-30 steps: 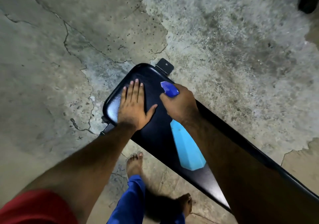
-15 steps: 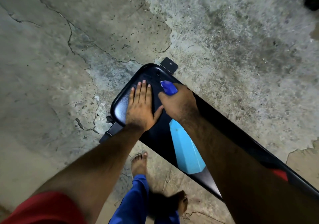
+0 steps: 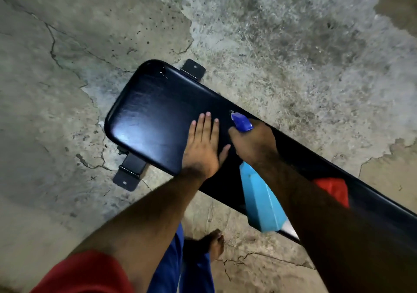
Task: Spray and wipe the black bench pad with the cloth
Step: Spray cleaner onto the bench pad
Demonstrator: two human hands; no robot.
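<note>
While the right forearm is covering much of it, the spray bottle (image 3: 262, 202) is showing only its blue nozzle and light-blue body; the right hand (image 3: 252, 142) is gripping its neck, fingers curled. Black bench pad (image 3: 158, 116) is running from 10 o'clock toward 4 o'clock, cut off at the frame edge. Left hand (image 3: 203, 146) is pressing flat, fingers straight. Cracked concrete floor (image 3: 282, 44) is surrounding it. Red patch (image 3: 334, 190): hard to make out.

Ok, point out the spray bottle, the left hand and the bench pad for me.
spray bottle (image 3: 261, 198): head view, on its light blue body below the right wrist.
left hand (image 3: 202, 145): head view, back of the hand, flat on the pad.
bench pad (image 3: 153, 112): head view, bare glossy top near its rounded end.
</note>
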